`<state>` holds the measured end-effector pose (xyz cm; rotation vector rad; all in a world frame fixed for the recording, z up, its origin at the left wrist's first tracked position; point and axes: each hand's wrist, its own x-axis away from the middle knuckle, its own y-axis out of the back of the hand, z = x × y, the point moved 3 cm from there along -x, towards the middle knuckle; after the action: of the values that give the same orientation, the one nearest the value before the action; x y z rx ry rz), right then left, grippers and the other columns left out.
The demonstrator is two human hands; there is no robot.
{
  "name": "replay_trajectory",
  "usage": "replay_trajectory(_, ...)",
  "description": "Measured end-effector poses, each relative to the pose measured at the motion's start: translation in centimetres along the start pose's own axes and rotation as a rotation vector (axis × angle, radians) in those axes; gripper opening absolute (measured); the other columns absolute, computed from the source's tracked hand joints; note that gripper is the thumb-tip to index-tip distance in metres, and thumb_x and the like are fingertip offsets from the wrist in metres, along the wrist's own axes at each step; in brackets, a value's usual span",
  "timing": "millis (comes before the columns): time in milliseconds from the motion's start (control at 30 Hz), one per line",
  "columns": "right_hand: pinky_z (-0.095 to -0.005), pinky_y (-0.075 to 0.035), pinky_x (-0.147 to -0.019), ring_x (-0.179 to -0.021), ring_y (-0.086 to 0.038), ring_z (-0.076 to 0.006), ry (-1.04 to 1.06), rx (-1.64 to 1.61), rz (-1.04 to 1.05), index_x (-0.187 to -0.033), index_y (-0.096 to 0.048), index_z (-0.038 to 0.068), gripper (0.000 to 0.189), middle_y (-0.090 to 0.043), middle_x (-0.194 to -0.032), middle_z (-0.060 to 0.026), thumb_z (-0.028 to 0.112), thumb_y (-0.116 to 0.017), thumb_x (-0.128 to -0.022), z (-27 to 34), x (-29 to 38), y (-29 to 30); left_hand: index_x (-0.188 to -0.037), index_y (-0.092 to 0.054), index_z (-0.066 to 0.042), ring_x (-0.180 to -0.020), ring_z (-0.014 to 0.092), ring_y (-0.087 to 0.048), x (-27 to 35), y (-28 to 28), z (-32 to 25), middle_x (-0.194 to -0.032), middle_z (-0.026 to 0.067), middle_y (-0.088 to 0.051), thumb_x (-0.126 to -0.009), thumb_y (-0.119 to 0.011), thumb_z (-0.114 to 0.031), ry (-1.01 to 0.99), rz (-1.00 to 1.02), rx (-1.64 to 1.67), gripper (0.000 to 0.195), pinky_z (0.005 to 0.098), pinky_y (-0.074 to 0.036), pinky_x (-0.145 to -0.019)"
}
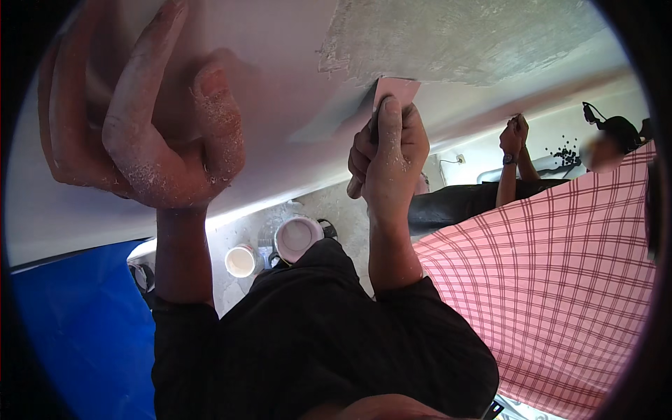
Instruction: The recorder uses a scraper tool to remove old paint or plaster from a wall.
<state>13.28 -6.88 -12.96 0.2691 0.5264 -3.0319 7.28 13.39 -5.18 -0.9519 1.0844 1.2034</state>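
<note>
My right hand grips a putty knife by its handle, thumb pressed along the back of the blade. The flat putty knife blade meets the wall at the lower edge of a rough grey plaster patch. Smooth, pale wall surface spreads below and left of that patch. At the upper left, my left hand is raised close to the wall, its fingers apart and curved, with nothing visible in it. Whitish crumbs and dust cling to its thumb and palm. Whether its fingertips touch the wall, I cannot tell.
On the stained floor stand a bucket and a small pale tub, with a brush between them. Blue sheeting hangs at left, pink checked cloth at right. Another person's hands are raised beyond it.
</note>
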Motion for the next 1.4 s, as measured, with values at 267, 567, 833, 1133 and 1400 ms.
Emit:
replay_trajectory(267,-0.0211,-0.026,-0.036,-0.042,-0.034,-0.0025,-0.038,0.011,-0.029,-0.086,-0.045,0.009,0.029,-0.041,-0.056,0.0041,0.030,-0.056,-0.104,-0.7,-0.8,-0.3,-0.117,-0.066,-0.009,-0.124,0.030,-0.048,-0.7,-0.4,-0.6,-0.136,0.0159,-0.050,-0.091,-0.068,-0.027,0.093,0.101,-0.157,0.033,0.0364,-0.050,-0.098)
replay_trajectory(567,-0.0211,-0.027,-0.036,-0.041,-0.035,-0.0027,0.002,-0.021,0.045,-0.087,-0.046,0.008,0.029,-0.043,-0.057,0.0039,0.030,-0.056,-0.104,0.3,0.8,-0.5,-0.117,-0.066,-0.009,-0.125,0.030,-0.047,-0.7,-0.2,-0.8,-0.136,0.0145,-0.051,-0.092,-0.067,-0.027,0.084,0.051,-0.158,0.031,0.0375,-0.048,-0.100)
replay_trajectory(833,-0.0211,-0.026,-0.035,-0.040,-0.034,-0.0028,-0.049,0.007,0.030,-0.087,-0.046,0.009,0.031,-0.041,-0.055,0.0039,0.032,-0.055,-0.104,-0.5,1.3,-0.1,-0.116,-0.067,-0.010,-0.126,0.029,-0.047,-0.6,-0.1,-0.9,-0.135,0.0128,-0.055,-0.092,-0.066,-0.029,0.062,-0.024,-0.086,0.030,0.0385,-0.045,-0.102)
replay_trajectory(1133,-0.0217,-0.024,-0.033,-0.038,-0.030,-0.0038,-0.002,0.015,0.020,-0.084,-0.043,0.010,0.032,-0.037,-0.053,0.0036,0.033,-0.052,-0.105,0.0,-0.1,0.8,-0.115,-0.068,-0.012,-0.126,0.029,-0.047,-0.5,-0.4,-0.9,-0.134,0.0108,-0.061,-0.093,-0.065,-0.031,0.023,-0.119,0.009,0.029,0.0396,-0.042,-0.105)
replay_trajectory(1400,-0.0216,-0.021,-0.033,-0.037,-0.028,-0.0036,-0.026,0.044,0.013,-0.083,-0.042,0.010,0.032,-0.035,-0.053,0.0036,0.031,-0.051,-0.105,0.5,-0.6,1.4,-0.116,-0.067,-0.013,-0.126,0.029,-0.048,-0.6,-0.9,-1.2,-0.134,0.0101,-0.060,-0.094,-0.063,-0.033,0.015,-0.137,-0.012,0.030,0.0405,-0.039,-0.106)
